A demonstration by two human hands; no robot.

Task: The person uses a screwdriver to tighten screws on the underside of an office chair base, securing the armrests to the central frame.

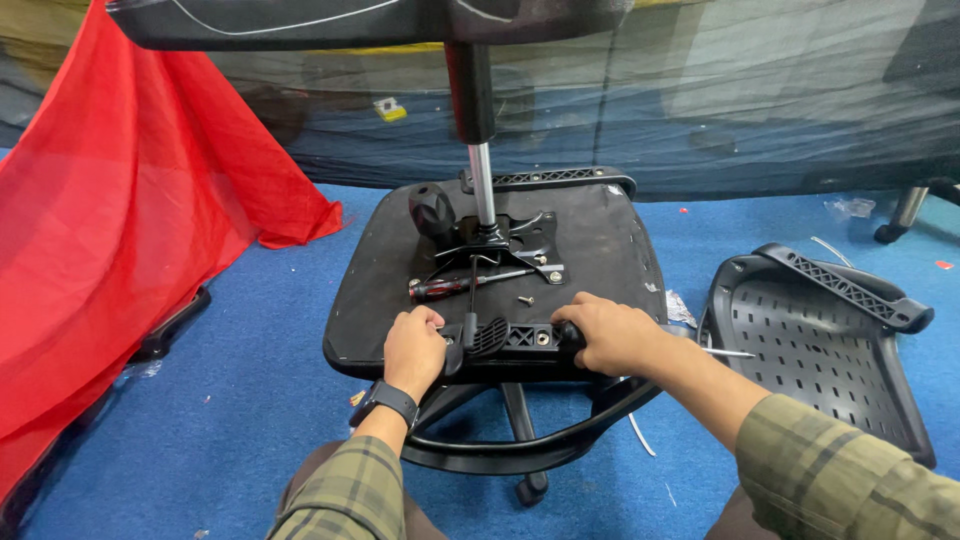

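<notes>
The upturned chair seat (590, 250) lies underside up on the blue carpet floor (240, 400), and both hands are clamped on the black armrest bracket (510, 338) at its near edge: the left hand (414, 348) has its fingers (425, 322) curled shut over the left end, and the right hand (612, 335) has its fingers wrapped around the right end. The seat looks to rest on another chair's base and a curved black arm hoop (520, 455) rather than flat on the floor, so a hard push on the bracket could, I reckon, rock or slide the whole seat. A loose screw (524, 299) lies on the fabric just beyond the bracket, and a tilt would likely send it rolling off into the carpet. The red-handled screwdriver (455, 287) lies close by, between the bracket and the metal mounting plate (510, 240), and could slip off the same way. The gas lift column (480, 150) stands up from that plate, with a black knob (432, 208) beside it and another dark seat overhead; leaning in could knock against it. To the right, well apart, a perforated black backrest shell (815, 345) lies on the floor, and a red cloth (120, 220) drapes down at the left. A castor (530, 488) sits just before the knees.
</notes>
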